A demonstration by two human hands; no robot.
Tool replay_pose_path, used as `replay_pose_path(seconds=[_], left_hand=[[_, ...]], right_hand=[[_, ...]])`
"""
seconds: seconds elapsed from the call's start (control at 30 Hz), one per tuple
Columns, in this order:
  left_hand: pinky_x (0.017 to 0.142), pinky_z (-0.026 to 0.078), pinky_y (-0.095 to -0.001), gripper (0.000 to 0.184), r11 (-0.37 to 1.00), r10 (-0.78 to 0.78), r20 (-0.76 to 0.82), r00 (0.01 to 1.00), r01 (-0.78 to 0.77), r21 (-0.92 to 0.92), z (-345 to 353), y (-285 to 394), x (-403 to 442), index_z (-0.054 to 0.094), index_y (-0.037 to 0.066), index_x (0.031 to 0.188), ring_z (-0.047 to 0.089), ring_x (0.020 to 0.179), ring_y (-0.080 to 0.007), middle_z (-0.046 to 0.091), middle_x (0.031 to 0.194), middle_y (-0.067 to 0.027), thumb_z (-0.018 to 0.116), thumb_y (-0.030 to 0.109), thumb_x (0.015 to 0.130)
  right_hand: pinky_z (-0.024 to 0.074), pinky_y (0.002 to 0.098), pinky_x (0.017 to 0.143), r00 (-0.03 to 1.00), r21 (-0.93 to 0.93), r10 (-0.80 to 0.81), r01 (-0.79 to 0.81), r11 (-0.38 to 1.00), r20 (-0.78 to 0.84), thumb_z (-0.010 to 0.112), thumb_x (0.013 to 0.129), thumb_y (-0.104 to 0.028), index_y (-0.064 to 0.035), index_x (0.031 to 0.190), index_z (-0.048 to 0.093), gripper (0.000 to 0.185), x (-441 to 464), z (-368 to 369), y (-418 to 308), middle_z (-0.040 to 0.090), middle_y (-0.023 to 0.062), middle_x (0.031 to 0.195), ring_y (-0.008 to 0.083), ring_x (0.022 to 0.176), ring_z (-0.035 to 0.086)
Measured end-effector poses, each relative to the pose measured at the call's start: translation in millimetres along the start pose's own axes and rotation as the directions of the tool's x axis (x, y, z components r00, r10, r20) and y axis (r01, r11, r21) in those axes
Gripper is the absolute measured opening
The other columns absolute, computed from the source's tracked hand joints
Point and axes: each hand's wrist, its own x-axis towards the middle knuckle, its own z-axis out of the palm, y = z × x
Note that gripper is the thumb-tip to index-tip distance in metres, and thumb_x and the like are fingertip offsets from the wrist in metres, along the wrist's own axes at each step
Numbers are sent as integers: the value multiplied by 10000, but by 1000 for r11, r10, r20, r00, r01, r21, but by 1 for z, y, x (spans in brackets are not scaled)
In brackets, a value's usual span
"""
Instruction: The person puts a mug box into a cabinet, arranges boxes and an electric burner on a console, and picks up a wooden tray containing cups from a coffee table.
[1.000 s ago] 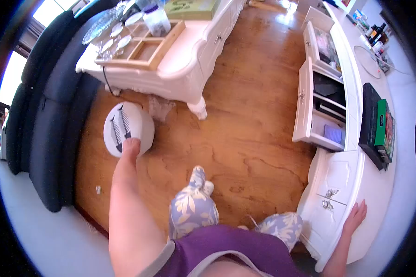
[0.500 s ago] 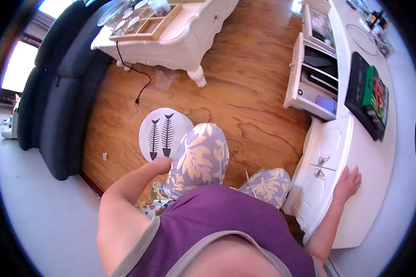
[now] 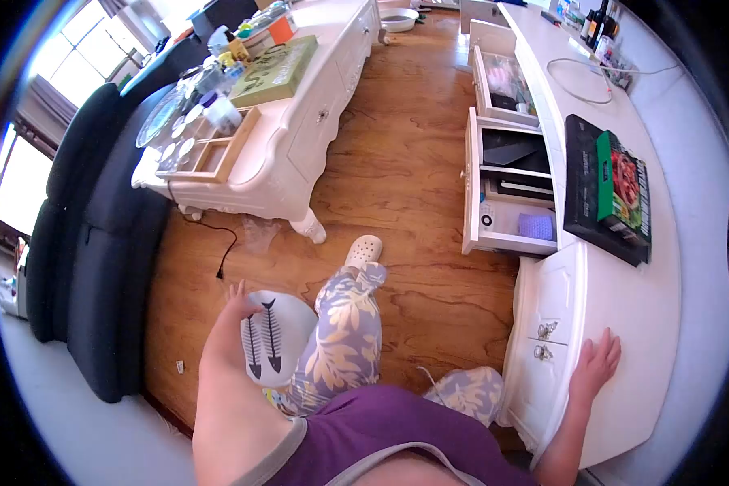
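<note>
My left hand (image 3: 239, 304) is at the far left edge of a round white seat-like disc (image 3: 298, 328) printed with two black fishbones. Its fingers are stretched out and apart; whether it touches the disc I cannot tell. On the right, my right hand (image 3: 596, 366) lies with spread fingers on the white cabinet top (image 3: 624, 312). My leg in lilac leaf-print trousers (image 3: 348, 328) stands beside the disc, a cream clog (image 3: 364, 250) on the foot.
Two drawers (image 3: 506, 231) of the cabinet are pulled out, with things inside. A flat black box (image 3: 581, 174) and a green-black package (image 3: 626, 190) lie on its top. Ahead left stands a white carved table (image 3: 271, 174) bearing a wooden tray (image 3: 233, 158). A cable (image 3: 233, 243) trails onto the floor.
The view has tilted up, showing more of the room and the clog. My left hand has moved from beside my knee to the disc's far left edge, fingers extended. My right hand stays on the cabinet.
</note>
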Motion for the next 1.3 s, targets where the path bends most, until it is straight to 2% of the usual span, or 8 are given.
replay_pose_path(seconds=[0.17, 0.23, 0.27, 0.63, 0.97, 1.1, 1.2, 1.3], left_hand=[[1057, 263, -421, 1002, 992, -79, 194, 978, 58, 114, -20, 15, 4, 255, 44, 1373, 309, 1281, -326, 327, 1387, -191, 742, 506, 628], [971, 385, -418, 784, 911, 74, 337, 938, 74, -405, 13, -22, 24, 397, 23, 1277, 484, 1149, -316, 507, 1247, -172, 668, 500, 717], [963, 389, -418, 775, 908, 107, 364, 925, 58, -414, 26, -19, 24, 401, 24, 1273, 488, 1143, -318, 509, 1243, -172, 667, 496, 719], [881, 435, -414, 671, 854, 472, 574, 669, -509, -108, 40, 236, 124, 443, 38, 1230, 525, 1073, -334, 531, 1202, -178, 650, 446, 739], [806, 477, -411, 578, 427, 659, 670, 341, -903, 39, 1, 299, 149, 481, 50, 1190, 559, 1009, -348, 551, 1165, -183, 635, 400, 757], [759, 482, -428, 330, 490, 818, 366, 445, -871, -36, -133, 299, 78, 563, 73, 1085, 581, 930, -343, 578, 1108, -151, 566, 255, 810], [730, 491, -424, 287, 232, 915, -290, 281, -954, -191, -209, 272, 41, 565, 55, 1067, 587, 880, -347, 597, 1005, -159, 567, 214, 828], [719, 500, -386, 260, 63, 787, -597, 154, -983, -171, -283, 246, 17, 560, 29, 1044, 588, 858, -336, 596, 951, -160, 603, 120, 804]], right_hand=[[215, 450, 1043, 998, 78, -50, 52, 996, -32, 472, 880, -182, -47, 1310, 388, 459, 5, 1, -5, 293, 236, 1368, 370, 1267, 275], [229, 450, 1038, 1000, 81, -27, 28, 996, -12, 473, 875, -165, -36, 1305, 393, 455, 8, 1, -8, 292, 238, 1366, 369, 1263, 285], [231, 448, 1038, 1000, 102, -7, 8, 995, -9, 478, 870, -157, -36, 1304, 395, 458, 10, 2, -10, 292, 234, 1367, 368, 1264, 285], [217, 453, 1043, 998, 49, 60, -60, 997, 3, 573, 791, -182, -44, 1275, 429, 523, 9, -12, -25, 329, 220, 1353, 381, 1267, 282], [241, 417, 1053, 995, 110, 71, -63, 992, -75, 513, 838, -144, -21, 1243, 460, 427, 3, 2, -15, 379, 210, 1320, 343, 1237, 336], [266, 433, 1025, 990, -103, -9, -6, 995, -143, 499, 851, -152, -4, 1227, 466, 406, 0, 10, -3, 407, 215, 1286, 353, 1209, 360], [285, 440, 1001, 968, -275, -129, 67, 959, -215, 487, 863, -157, -2, 1223, 470, 392, 14, 11, -33, 428, 212, 1254, 354, 1178, 383], [307, 431, 984, 931, 117, -247, 286, 951, -269, 514, 849, -135, -6, 1188, 493, 363, 59, 16, -153, 491, 183, 1165, 337, 1123, 429]])
